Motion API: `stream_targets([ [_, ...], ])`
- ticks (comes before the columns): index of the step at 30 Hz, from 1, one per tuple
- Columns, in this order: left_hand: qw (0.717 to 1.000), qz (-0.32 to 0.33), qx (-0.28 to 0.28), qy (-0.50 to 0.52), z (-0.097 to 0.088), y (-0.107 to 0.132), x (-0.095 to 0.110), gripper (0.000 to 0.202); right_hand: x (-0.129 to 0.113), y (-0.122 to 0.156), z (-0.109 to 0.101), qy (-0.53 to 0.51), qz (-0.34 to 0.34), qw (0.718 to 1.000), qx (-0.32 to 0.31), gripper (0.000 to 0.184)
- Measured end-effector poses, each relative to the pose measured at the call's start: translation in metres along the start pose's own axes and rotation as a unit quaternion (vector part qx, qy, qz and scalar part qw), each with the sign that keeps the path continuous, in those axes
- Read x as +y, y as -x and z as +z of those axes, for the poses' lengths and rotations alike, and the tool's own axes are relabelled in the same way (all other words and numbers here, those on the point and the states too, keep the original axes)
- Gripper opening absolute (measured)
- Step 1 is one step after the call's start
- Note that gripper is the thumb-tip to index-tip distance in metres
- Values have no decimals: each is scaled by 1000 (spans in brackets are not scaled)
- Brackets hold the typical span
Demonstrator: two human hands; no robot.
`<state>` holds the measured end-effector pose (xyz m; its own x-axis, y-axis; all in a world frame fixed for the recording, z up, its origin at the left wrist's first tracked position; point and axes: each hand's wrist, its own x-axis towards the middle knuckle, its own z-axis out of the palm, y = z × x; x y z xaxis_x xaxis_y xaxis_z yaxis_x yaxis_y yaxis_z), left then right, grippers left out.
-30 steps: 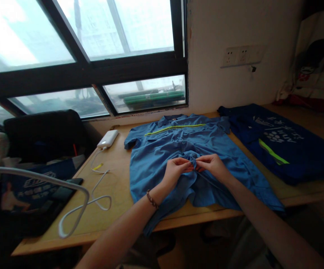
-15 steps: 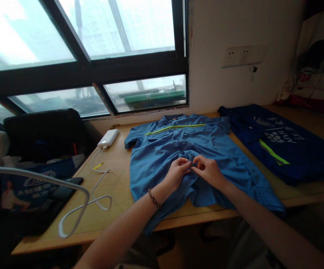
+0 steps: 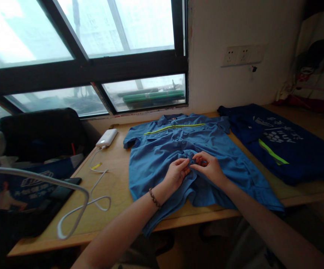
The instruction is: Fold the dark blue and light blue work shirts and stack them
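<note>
A light blue short-sleeved shirt [image 3: 162,149] with a yellow-green chest stripe lies front-up on the wooden table [image 3: 114,186], its hem hanging over the near edge. My left hand [image 3: 177,172] and my right hand [image 3: 208,166] meet at the shirt's middle front. Both pinch the fabric of the button strip, which bunches up between the fingertips. A beaded bracelet sits on my left wrist.
A dark blue garment [image 3: 279,142] with white print lies at the right. A white power bank [image 3: 106,137] with a looping white cable [image 3: 94,194] lies at the left, beside a dark bag [image 3: 41,130] and a phone [image 3: 67,183]. A white curved tube [image 3: 39,179] crosses the left foreground.
My hands have stayed together on the shirt's front, shifting slightly with small finger movements. The bunched fabric between them has changed shape a little.
</note>
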<state>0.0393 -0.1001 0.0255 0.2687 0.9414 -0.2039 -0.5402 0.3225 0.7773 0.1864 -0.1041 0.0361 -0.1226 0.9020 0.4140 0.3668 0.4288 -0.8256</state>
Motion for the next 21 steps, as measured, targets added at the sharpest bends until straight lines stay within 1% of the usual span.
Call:
stream_targets([
  [10, 999, 4, 36, -13, 6, 4, 3, 27, 0, 0, 0, -45, 33, 998, -23, 27],
  [15, 1000, -8, 16, 25, 7, 5, 4, 24, 1, -1, -1, -49, 37, 998, -20, 27],
  [21, 998, -11, 5, 62, 11, 6, 5, 28, 2, -4, -3, -85, 44, 995, -33, 30],
])
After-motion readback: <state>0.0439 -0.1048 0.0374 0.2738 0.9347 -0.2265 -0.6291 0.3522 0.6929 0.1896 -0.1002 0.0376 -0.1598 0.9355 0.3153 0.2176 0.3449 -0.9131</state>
